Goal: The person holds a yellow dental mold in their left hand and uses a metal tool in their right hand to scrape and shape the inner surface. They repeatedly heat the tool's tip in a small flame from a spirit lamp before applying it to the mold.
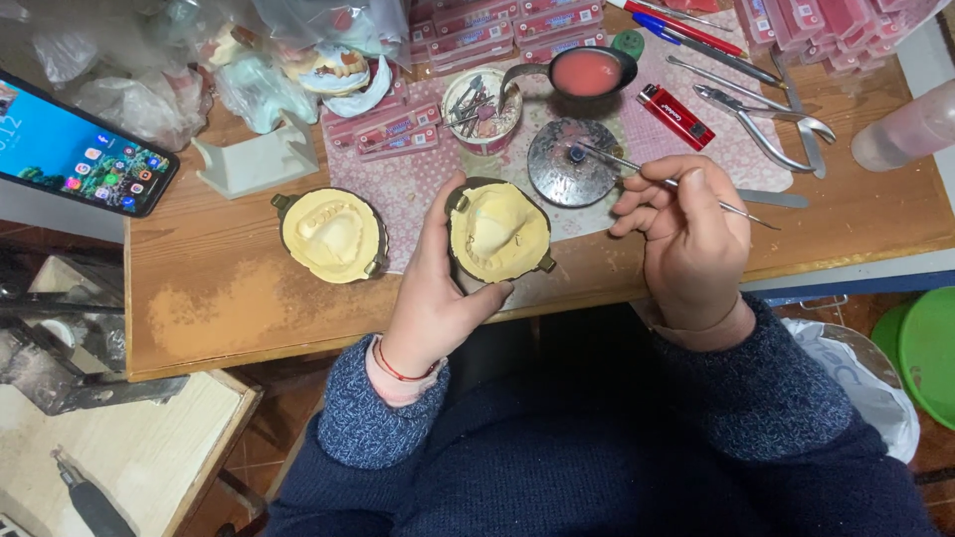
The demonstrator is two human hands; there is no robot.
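Grasping a yellow-filled flask half (499, 231), the left hand (438, 288) steadies it; a thin metal instrument (676, 184), pinched in the right hand (686, 239), is judged ready for careful carrying to the mould.

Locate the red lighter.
In the head view the red lighter lies upper right of centre on the patterned cloth, between the ladle of pink material and the metal pliers, beyond the right hand.

A dental technician's workbench: plaster jaw casts in metal flasks (330, 235) on a worn wooden table (219, 298), pliers (766, 124) far right, boxed artificial teeth (517, 25) stacked at the far edge
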